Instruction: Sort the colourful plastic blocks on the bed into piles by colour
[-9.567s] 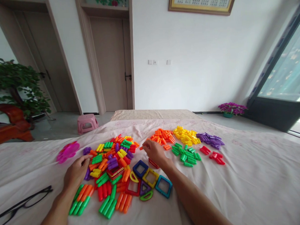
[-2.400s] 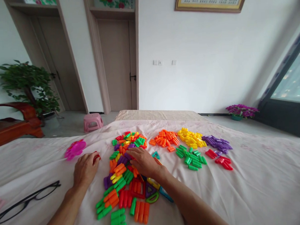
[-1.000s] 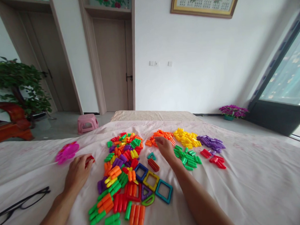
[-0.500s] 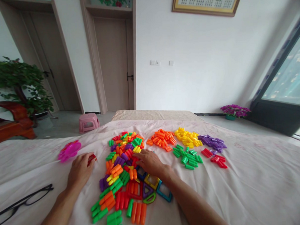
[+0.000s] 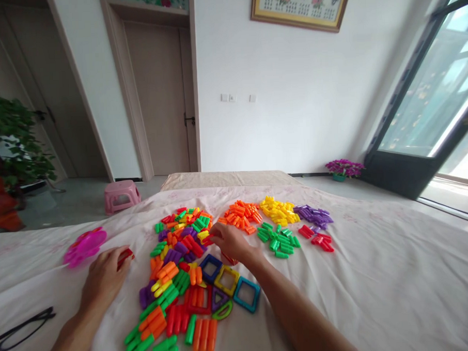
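Observation:
My left hand (image 5: 104,274) rests on the cloth left of the mixed pile, fingers closed round a red plastic building piece (image 5: 126,256) that sticks out near the fingertips. At the right edge of the mixed pile (image 5: 181,243), my right hand (image 5: 234,241) has its fingers bent and pinched at a red building piece (image 5: 208,240). More red ribbed pieces (image 5: 229,259) show beneath its palm. Below it lie magnetic frame tiles, among them a blue square (image 5: 211,268), a yellow square (image 5: 227,280) and a teal square (image 5: 247,295).
Sorted piles lie right of my hand: orange (image 5: 240,214), yellow (image 5: 279,211), green (image 5: 278,240), purple (image 5: 314,215) and a few red pieces (image 5: 321,241). Pink plastic dishes (image 5: 85,247) and black glasses (image 5: 25,328) lie on the left. A pink stool (image 5: 122,196) stands beyond the cloth-covered surface.
The view has swung right, so everything sits further left. My right hand has drawn back slightly from the pile, uncovering the blue and yellow square tiles. My left hand still holds its red piece.

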`<state>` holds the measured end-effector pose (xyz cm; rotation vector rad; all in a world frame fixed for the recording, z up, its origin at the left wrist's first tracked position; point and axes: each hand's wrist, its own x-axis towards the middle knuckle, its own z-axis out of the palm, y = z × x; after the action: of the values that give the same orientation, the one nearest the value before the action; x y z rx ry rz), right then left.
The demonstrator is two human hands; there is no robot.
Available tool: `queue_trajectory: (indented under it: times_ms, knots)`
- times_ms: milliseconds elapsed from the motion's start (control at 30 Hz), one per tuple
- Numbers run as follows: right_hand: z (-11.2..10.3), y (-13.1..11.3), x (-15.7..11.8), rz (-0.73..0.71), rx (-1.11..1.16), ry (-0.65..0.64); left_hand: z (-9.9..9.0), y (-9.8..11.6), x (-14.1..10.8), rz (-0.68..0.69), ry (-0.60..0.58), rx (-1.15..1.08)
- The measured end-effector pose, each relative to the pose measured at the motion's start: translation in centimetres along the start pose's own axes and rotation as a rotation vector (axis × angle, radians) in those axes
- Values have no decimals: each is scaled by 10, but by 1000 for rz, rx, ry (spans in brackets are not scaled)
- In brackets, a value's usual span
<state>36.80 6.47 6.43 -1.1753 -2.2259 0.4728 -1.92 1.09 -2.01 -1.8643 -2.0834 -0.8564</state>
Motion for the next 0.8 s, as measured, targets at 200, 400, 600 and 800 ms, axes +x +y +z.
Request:
queue_trajectory:
  times_ms: [200, 400, 600, 800]
  knots:
    - [-74, 57, 1, 240, -137, 233, 12, -16, 2, 28, 3, 40]
    - [-142, 110, -39, 676, -402, 340, 14, -20, 3, 7, -17, 29]
    - [-175, 136, -73, 958, -438, 304, 7, -14, 3, -37, -73, 58]
    - [-179, 160, -85, 981, -510, 304, 5, -14, 5, -79, -169, 105]
